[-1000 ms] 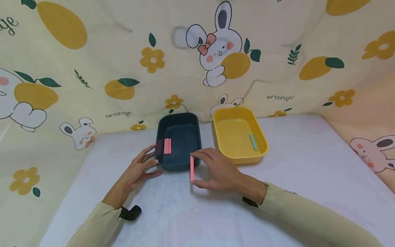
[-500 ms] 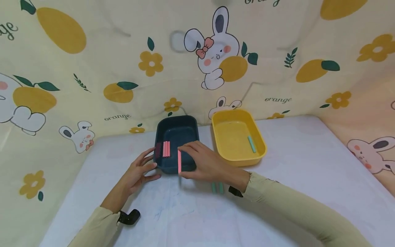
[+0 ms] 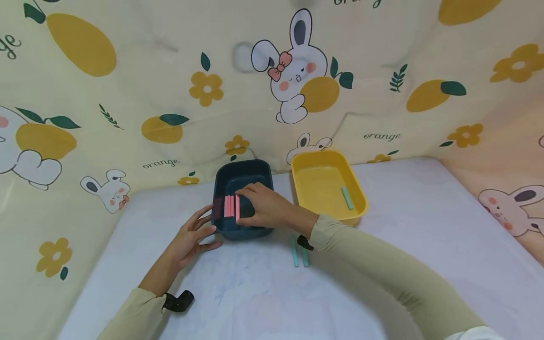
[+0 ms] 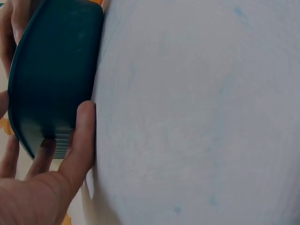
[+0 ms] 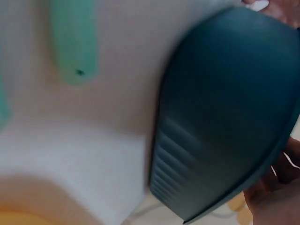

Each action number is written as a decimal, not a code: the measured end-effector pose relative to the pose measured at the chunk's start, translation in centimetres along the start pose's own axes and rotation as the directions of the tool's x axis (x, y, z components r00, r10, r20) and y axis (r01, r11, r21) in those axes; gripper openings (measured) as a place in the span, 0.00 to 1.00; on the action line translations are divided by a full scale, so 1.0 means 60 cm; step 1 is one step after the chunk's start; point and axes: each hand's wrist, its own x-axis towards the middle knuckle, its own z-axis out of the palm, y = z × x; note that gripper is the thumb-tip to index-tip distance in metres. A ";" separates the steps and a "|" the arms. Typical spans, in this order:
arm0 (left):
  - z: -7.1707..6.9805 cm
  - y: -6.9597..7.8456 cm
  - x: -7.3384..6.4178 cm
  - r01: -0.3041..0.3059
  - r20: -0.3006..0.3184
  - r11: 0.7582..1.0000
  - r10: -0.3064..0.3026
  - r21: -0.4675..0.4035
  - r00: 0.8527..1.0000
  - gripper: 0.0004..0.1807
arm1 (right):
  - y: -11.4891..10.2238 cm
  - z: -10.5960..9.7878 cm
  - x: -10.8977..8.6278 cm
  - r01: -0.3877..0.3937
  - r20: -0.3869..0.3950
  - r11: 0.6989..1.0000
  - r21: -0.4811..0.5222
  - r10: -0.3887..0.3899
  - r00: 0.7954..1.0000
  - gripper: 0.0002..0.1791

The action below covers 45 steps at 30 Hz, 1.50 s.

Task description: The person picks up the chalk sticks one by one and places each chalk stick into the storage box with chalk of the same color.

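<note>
In the head view, my right hand (image 3: pixel 268 207) pinches a pink chalk stick (image 3: pixel 237 208) at its ends, thumb at the near end. The stick is inside the dark blue bin (image 3: pixel 255 232), just right of several pink chalk sticks (image 3: pixel 229 206) lying side by side. My left hand (image 3: pixel 188 241) touches the bin's near left corner with spread fingers. In the left wrist view, its fingers (image 4: pixel 84 126) lie along the bin's outer wall. The pinched stick is hidden behind the bin wall in both wrist views.
A yellow bin (image 3: pixel 303 193) stands to the right with one green chalk stick (image 3: pixel 347 198) in it. Green chalk sticks (image 3: pixel 295 253) lie on the white tabletop (image 3: pixel 238 293) below my right wrist. A printed cloth (image 3: pixel 170 85) hangs behind.
My right hand has moved left and away from me with the pink chalk stick, from the bin's near right corner to beside the pink row. Green sticks have come into view. The left hand stays.
</note>
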 end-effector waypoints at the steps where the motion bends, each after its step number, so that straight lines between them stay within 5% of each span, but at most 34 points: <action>1: -0.002 -0.001 -0.002 0.001 -0.001 1.000 -0.001 -0.006 1.000 0.38 | 0.001 0.003 0.009 0.001 0.013 1.000 -0.002 -0.001 1.000 0.45; 12: -0.003 0.001 -0.005 -0.010 -0.005 1.000 0.010 -0.009 1.000 0.38 | 0.008 0.014 0.087 -0.017 0.171 0.993 -0.113 0.037 0.985 0.43; 30: -0.001 -0.005 -0.005 -0.025 0.007 1.000 0.025 -0.005 1.000 0.39 | 0.012 0.042 0.119 -0.029 0.253 0.975 -0.220 0.085 0.964 0.43; 37: 0.009 -0.008 -0.005 -0.017 0.009 1.000 0.017 -0.005 1.000 0.38 | 0.015 0.024 0.079 -0.012 0.206 0.976 -0.217 0.058 0.977 0.45; 45: 0.008 -0.005 -0.006 -0.006 -0.031 1.000 0.006 0.009 1.000 0.37 | 0.041 -0.038 -0.065 -0.004 -0.028 0.991 -0.135 0.001 1.000 0.42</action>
